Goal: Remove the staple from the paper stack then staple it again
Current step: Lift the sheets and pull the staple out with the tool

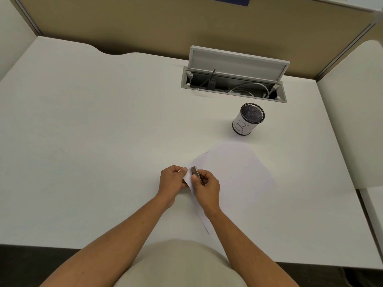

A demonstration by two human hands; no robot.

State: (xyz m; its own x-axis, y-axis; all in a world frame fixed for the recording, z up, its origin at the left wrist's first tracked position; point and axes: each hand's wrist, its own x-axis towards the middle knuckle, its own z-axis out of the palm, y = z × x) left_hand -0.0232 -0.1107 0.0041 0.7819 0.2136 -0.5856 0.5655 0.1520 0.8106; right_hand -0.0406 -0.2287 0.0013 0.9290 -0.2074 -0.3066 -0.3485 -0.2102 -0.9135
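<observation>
A white paper stack (234, 172) lies on the white desk (103, 141), right of centre. My left hand (172, 180) pinches the stack's lifted near-left corner between thumb and fingers. My right hand (207, 187) grips a small metal stapler (195, 174), whose silver end sits on the paper right next to that corner. Whether a staple is in the corner cannot be seen.
A black mesh pen cup (247, 119) with a white label stands behind the paper. Farther back, an open cable tray (234, 85) with its lid raised holds cords. Partition walls (145, 23) enclose the desk at the back and sides.
</observation>
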